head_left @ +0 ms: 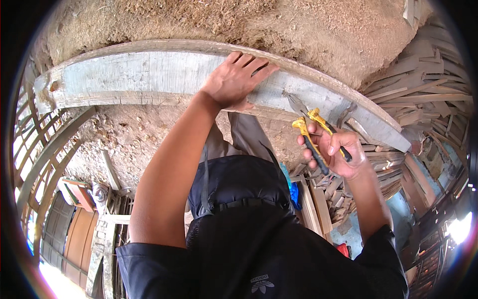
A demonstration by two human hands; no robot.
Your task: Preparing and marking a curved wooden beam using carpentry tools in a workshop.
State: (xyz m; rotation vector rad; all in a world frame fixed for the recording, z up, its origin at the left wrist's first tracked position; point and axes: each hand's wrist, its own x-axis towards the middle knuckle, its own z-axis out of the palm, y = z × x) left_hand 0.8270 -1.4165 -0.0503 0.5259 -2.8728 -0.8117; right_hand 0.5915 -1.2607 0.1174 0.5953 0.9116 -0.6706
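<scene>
A long pale, weathered plank [124,72] lies across the view, looking curved through the lens. My left hand [229,82] grips it near the middle, fingers spread over the upper edge and thumb at the lower edge. My right hand [338,152] holds pliers [316,144] with yellow and black handles, the handles apart and the metal jaws angled up over the plank's face, right of my left hand. Whether the jaws touch the plank I cannot tell. A dark bent piece [346,112], too unclear to name, sits on the plank just beyond the pliers.
Sawdust-covered ground [249,20] lies beyond the plank. Piles of wooden offcuts [418,92] fill the right. Slatted timber [55,144], leaning boards [77,234] and an orange-red item [79,192] stand at the left. My legs [249,134] are below the plank.
</scene>
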